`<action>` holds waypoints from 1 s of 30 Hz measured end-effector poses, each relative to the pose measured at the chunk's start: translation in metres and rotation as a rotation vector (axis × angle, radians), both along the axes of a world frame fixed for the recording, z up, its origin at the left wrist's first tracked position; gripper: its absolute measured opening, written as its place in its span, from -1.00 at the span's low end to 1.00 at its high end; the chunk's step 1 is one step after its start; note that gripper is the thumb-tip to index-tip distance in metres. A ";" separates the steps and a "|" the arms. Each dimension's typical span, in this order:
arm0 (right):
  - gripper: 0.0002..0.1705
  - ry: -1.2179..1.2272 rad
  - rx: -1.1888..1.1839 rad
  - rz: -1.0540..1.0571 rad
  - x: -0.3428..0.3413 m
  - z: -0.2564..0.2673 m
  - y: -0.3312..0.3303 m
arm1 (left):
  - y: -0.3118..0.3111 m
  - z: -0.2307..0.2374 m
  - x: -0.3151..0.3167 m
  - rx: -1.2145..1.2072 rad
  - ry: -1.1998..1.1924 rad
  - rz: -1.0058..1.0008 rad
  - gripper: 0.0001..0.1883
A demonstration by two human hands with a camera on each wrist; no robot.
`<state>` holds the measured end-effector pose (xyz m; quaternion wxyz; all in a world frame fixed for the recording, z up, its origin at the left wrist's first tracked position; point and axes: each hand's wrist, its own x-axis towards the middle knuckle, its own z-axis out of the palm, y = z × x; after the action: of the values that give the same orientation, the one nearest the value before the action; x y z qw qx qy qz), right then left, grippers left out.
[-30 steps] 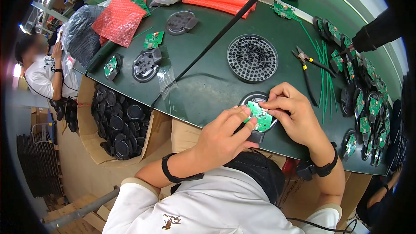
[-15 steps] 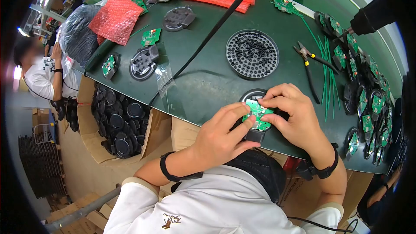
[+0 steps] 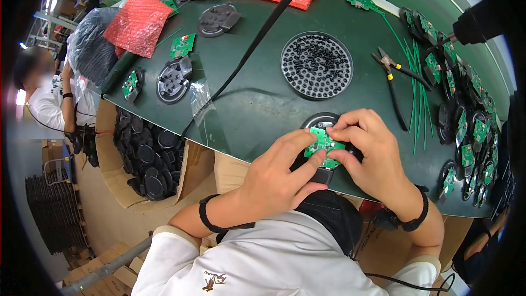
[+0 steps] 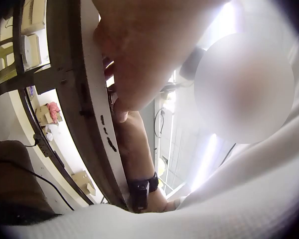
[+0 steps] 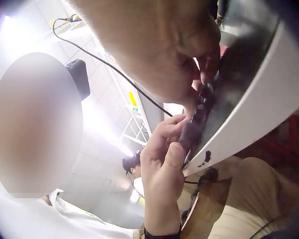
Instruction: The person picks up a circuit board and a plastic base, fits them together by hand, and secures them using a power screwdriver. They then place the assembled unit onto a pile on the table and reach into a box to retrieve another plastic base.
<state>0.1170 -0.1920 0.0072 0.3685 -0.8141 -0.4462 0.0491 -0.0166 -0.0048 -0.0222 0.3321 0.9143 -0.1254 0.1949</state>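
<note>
A green circuit board (image 3: 327, 143) lies over a round black housing (image 3: 319, 121) at the table's front edge. My left hand (image 3: 279, 172) holds the board's left side with fingertips and thumb. From the right, my right hand (image 3: 372, 151) pinches the board's upper right part between finger and thumb. In the right wrist view the left hand (image 5: 164, 169) grips the dark housing (image 5: 192, 132) from its edge, and the right hand (image 5: 189, 55) has its fingertips on it. The left wrist view shows mostly the left hand (image 4: 139, 55); the board is hidden there.
A round tray of black screws (image 3: 316, 66) stands behind the hands. Pliers (image 3: 394, 79) and green strips (image 3: 417, 98) lie to the right, beside a heap of housings with boards (image 3: 466, 126). A black cable (image 3: 249, 49) crosses the left side. A carton (image 3: 114, 178) of black parts stands below left.
Both hands stay at the board, with the right fingers slightly shifted on it. The head view has shifted a little, so the things on the table's left appear further left.
</note>
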 end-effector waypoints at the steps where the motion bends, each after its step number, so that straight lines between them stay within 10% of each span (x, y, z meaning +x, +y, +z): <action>1: -0.62 0.001 -0.002 0.001 0.000 0.000 0.000 | 0.000 0.001 0.000 -0.002 0.001 0.001 -0.35; 30: -0.64 -0.016 -0.002 0.058 0.003 0.002 -0.004 | 0.002 -0.001 0.001 0.004 -0.042 0.003 -0.35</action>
<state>0.1199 -0.1961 0.0089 0.3625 -0.8015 -0.4726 0.0539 -0.0155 -0.0027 -0.0230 0.3276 0.9107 -0.1316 0.2144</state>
